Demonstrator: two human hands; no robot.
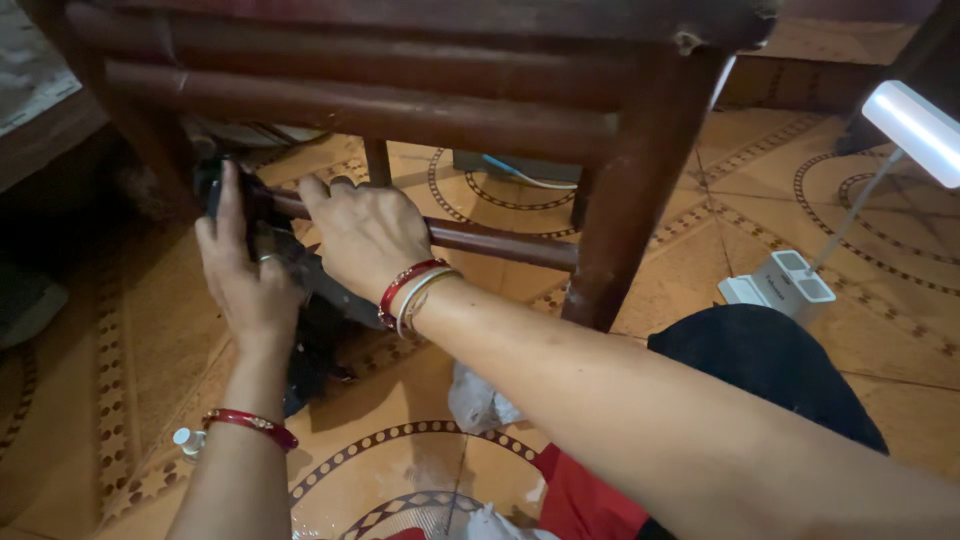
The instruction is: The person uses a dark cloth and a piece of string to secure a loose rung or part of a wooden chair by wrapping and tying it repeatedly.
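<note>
- 1 dark cloth [265, 235], pressed on the lower rung [480, 240] of 1 wooden chair [640, 180]
- left hand [245, 270] flat against cloth
- right hand [365, 235] curled over rung
- 3 bangles: 1 left, 2 right

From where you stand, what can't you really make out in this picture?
- Head view: the dark thing at the left hand; the two hands and shadow hide most of it.
- The right hand's fingertips, curled behind the chair rung.
- The chair's seat and top, cut off by the upper edge.
- The small bottle on the floor, too small to identify.
</note>
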